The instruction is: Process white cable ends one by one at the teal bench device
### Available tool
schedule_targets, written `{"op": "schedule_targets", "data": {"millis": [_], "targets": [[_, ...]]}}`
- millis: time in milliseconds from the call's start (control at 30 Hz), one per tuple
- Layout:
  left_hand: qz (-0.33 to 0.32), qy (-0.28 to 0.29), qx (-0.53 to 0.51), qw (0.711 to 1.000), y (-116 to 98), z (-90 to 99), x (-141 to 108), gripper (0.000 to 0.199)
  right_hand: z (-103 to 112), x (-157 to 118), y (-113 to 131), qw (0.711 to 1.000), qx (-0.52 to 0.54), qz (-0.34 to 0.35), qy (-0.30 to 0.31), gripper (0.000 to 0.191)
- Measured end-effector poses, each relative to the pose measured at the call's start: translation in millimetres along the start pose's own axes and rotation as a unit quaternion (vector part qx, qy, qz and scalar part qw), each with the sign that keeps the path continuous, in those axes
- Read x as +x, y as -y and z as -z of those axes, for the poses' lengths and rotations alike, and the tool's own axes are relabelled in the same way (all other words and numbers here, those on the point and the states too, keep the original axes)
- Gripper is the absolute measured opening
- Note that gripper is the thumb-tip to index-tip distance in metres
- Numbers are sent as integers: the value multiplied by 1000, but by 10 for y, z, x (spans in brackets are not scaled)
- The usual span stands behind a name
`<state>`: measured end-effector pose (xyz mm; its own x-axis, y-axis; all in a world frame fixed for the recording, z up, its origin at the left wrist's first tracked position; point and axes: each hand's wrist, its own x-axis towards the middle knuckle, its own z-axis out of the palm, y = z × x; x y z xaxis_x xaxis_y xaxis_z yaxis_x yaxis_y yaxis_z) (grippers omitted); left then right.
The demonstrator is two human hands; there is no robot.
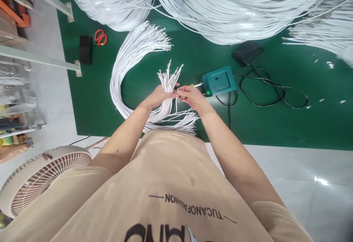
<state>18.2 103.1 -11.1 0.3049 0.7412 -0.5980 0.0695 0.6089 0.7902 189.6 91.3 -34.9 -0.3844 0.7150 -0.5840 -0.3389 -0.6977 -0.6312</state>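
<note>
My left hand is closed around a bundle of white cables, whose loose ends fan out above the grip. Beside it, my right hand pinches a single thin white cable at the bundle's right side, close to the left fingertips. A teal device with a green button sits just right of my right hand. The bundle curves left and back up the table as a long loop, ending in another spread of cable tips. More white cable ends lie close to my body.
Large coils of white cable cover the back of the green table. Red-handled scissors and a black phone lie at the left. A black pedal-like box trails a black cord. A fan stands at lower left.
</note>
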Motion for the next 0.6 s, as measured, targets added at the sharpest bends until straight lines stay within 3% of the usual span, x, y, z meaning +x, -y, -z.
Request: {"op": "schedule_targets", "data": {"millis": [133, 200, 267, 300, 367, 433, 467, 533, 600], "targets": [[23, 26, 28, 999, -32, 51, 7, 50, 89, -121, -47, 998, -15, 24, -55, 42], [38, 44, 25, 998, -52, 60, 12, 47, 205, -203, -101, 992, -87, 17, -94, 37], [42, 43, 25, 998, -59, 54, 20, 43, 323, -302, -163, 964, -226, -16, -138, 29], [41, 34, 30, 998, -57, 47, 25, 42, 362, -357, -188, 934, -318, -37, -162, 25], [42, 13, 41, 998, -45, 28, 33, 42, 369, -471, -209, 843, -493, -30, -211, 15], [45, -4, 46, 998, -30, 8, 36, 45, 268, -557, -186, 762, -594, 71, -246, 9], [45, -10, 46, 998, -23, -1, 36, 47, 187, -577, -162, 739, -613, 136, -245, 15], [33, -23, 50, 998, -13, -14, 30, 50, 6, -547, -106, 736, -607, 214, -211, 22], [15, -29, 61, 998, -12, -21, 20, 49, -139, -427, -66, 780, -555, 207, -201, 20]]}}
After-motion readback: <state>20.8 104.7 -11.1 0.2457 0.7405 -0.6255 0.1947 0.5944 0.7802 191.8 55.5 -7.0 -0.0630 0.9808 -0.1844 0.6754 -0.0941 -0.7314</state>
